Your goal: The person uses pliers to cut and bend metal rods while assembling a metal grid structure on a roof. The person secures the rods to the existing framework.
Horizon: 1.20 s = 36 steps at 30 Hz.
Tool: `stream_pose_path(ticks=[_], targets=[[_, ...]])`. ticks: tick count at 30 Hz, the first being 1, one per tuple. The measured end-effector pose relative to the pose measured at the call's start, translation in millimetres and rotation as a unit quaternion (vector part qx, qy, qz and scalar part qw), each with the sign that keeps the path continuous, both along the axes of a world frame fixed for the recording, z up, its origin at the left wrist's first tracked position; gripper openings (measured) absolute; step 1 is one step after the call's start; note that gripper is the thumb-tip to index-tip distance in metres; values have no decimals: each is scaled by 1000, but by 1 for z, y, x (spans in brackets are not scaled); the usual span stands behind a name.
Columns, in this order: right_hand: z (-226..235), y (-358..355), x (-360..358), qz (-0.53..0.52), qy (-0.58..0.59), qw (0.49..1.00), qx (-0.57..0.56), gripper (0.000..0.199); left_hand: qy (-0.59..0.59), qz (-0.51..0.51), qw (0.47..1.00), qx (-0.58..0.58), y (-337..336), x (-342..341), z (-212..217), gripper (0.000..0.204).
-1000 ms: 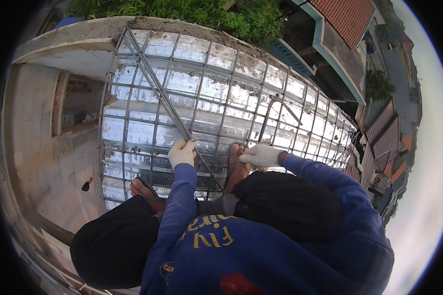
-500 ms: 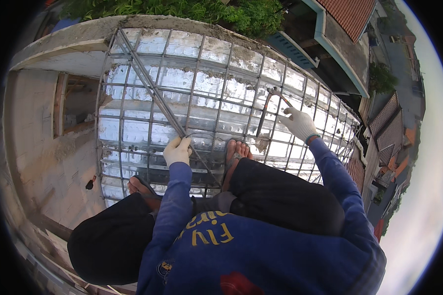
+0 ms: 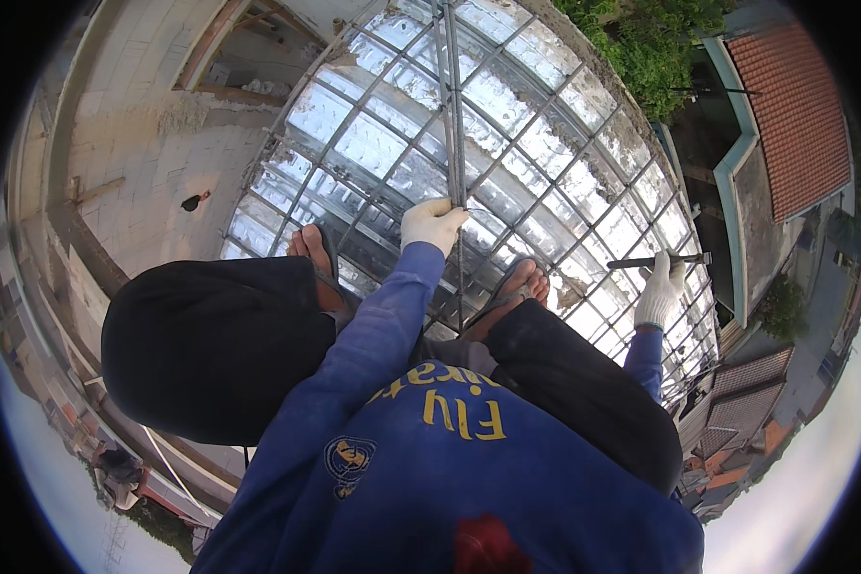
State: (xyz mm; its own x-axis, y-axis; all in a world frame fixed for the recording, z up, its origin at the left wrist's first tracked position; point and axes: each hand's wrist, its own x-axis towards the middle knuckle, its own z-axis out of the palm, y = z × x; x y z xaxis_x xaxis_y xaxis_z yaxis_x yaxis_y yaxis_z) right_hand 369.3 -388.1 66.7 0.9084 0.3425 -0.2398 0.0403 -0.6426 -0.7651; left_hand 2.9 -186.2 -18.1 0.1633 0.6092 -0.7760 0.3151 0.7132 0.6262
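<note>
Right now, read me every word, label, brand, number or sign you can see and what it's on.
Blue shirt: large yellow lettering, upside down, partly lost where the cloth curves away; I don't copy printed words.
Round emblem on the shirt: any lettering is too small to read.
Tool in the right hand: no lettering I can make out.

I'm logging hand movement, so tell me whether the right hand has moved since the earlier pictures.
Yes. Against the steel grid, the right hand has moved to the right, from beside the right foot to well clear of it.
</note>
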Motion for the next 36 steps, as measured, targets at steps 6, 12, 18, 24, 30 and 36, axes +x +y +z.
stream_pose_path(ticks=[6, 12, 18, 24, 30, 36], targets=[[114, 12, 7, -95, -306, 929, -186, 37, 26, -18, 999, 41, -10, -1, -18, 37], [184, 49, 24, -6, -362, 926, 104, 46, 36, -40, 998, 42, -7, -1, -16, 39], [182, 85, 26, 215, 201, 874, 386, 44, 39, -33, 997, 52, -7, -4, -13, 39], [124, 131, -58, 190, 605, 636, 440, 59, 68, -38, 994, 80, -3, -7, 1, 36], [115, 113, -97, 289, 682, 582, 336, 57, 47, -60, 997, 27, 11, 2, 12, 38], [134, 118, -128, 262, 653, 708, 61, 70, 69, -57, 995, 41, -3, -13, 3, 37]])
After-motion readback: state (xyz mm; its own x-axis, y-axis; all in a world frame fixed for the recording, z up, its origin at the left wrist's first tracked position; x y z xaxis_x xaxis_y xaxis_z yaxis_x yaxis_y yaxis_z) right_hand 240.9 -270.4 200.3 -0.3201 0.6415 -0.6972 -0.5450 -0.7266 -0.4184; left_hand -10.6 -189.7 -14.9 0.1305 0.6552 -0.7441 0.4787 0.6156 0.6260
